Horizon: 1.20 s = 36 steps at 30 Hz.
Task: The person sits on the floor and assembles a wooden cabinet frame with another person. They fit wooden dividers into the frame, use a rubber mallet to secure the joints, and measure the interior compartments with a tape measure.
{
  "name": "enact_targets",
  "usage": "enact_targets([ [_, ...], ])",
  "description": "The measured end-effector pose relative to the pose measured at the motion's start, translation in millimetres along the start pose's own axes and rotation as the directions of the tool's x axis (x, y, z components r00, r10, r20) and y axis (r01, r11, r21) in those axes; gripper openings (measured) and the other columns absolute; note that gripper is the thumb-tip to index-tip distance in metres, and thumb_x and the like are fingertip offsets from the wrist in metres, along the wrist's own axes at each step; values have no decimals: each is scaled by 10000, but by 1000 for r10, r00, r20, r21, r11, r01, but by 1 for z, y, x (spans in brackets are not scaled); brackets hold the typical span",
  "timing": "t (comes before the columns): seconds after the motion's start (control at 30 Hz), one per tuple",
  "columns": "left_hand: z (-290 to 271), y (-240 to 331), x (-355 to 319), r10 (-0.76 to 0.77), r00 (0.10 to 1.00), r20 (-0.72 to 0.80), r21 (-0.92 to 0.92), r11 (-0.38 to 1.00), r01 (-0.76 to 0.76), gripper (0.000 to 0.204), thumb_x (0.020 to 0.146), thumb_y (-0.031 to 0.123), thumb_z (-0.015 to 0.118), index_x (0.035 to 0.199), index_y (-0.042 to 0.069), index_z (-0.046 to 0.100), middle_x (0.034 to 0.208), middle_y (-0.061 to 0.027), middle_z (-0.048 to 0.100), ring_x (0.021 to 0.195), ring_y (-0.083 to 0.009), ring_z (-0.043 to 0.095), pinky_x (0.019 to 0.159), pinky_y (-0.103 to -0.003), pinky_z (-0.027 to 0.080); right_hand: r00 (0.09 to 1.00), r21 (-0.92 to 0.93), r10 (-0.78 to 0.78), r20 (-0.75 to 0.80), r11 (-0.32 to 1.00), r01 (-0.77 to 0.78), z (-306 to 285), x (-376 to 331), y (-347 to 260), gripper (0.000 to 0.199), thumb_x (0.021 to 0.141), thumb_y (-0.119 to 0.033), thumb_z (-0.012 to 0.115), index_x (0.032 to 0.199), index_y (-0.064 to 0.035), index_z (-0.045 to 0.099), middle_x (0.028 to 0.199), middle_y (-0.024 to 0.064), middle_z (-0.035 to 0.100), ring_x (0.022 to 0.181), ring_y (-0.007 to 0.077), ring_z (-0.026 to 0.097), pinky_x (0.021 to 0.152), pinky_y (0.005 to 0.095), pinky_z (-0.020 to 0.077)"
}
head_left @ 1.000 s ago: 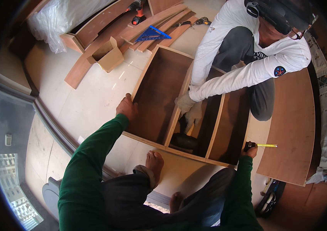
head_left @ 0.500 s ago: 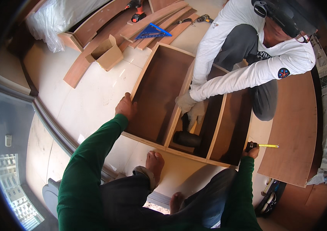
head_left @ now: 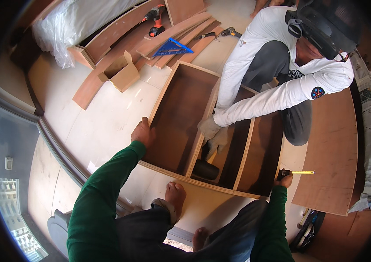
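Note:
Low on the floor before me lies a wooden cabinet frame [head_left: 207, 183] with dividers and dark inner panels. My left hand [head_left: 144, 133] is closed over its left edge, fingers hooked on the rim. At the near right corner my right hand [head_left: 286, 180] grips a black tape measure [head_left: 284, 174], its yellow blade [head_left: 303, 172] sticking out a short way to the right. A co-worker in a white long-sleeved top leans over from the far side. One gloved hand [head_left: 209, 127] rests on a divider; the other [head_left: 218, 140] holds a black-headed mallet [head_left: 206, 169] inside the middle compartment.
Behind the frame lie an open cardboard box [head_left: 120, 72], wooden boards [head_left: 174, 35], a blue triangular square [head_left: 171, 47] and a cordless drill [head_left: 156, 19]. A broad curved wooden panel [head_left: 329, 153] is at the right. A sliding-door track [head_left: 61, 146] runs along the left.
The co-worker's mallet has shifted left, closer to the divider and the near wall of the compartment. My hands keep their places on the frame and tape measure. The view has tilted slightly upward.

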State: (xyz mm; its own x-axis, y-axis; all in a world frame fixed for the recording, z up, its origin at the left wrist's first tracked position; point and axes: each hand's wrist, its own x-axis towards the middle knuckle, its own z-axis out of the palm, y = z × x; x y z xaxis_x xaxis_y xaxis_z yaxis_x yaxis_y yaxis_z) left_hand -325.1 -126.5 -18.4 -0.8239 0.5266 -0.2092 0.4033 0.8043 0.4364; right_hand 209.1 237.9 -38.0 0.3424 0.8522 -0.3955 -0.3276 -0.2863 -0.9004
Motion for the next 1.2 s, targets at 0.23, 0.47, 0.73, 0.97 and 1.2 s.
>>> enact_targets([
  [0.23,10,-4,3,54,996,-67,-4,998,-55,543,860,229,666,1270,-22,415,1062,-293,644,998,-465,631,864,-529,517,995,90,-91,-27,992,93,-6,22,6,177,964,-239,501,911,-70,516,804,64,578,674,204,608,632,358,579],
  [0.47,10,10,-3,59,997,-49,2,998,-59,446,870,164,654,1197,-16,409,1083,-292,627,1019,-466,616,879,-528,503,991,83,-124,-49,988,128,-2,6,-1,199,949,-253,503,930,-57,533,832,103,597,702,234,618,630,398,589],
  [0.73,2,-6,-4,53,997,-62,16,999,-52,463,864,165,664,1207,-23,417,1092,-289,630,1032,-461,618,883,-521,504,993,89,-105,-56,990,110,10,-17,5,193,943,-242,506,946,-51,534,810,105,592,688,232,611,627,405,587],
  [0.97,6,1,-1,72,995,-76,19,997,-70,462,861,160,670,1203,-22,419,1109,-289,630,1048,-461,615,891,-514,506,993,99,-107,-57,989,112,4,-4,5,197,929,-208,532,1032,-40,531,834,106,579,714,230,604,605,427,582],
  [1.2,12,-7,1,100,991,-86,7,995,-100,478,855,152,677,1209,-34,415,1109,-292,627,1050,-458,614,899,-509,504,995,108,-87,-43,990,91,3,-3,4,187,930,-209,529,1017,-44,534,830,106,582,715,231,607,596,421,580],
])
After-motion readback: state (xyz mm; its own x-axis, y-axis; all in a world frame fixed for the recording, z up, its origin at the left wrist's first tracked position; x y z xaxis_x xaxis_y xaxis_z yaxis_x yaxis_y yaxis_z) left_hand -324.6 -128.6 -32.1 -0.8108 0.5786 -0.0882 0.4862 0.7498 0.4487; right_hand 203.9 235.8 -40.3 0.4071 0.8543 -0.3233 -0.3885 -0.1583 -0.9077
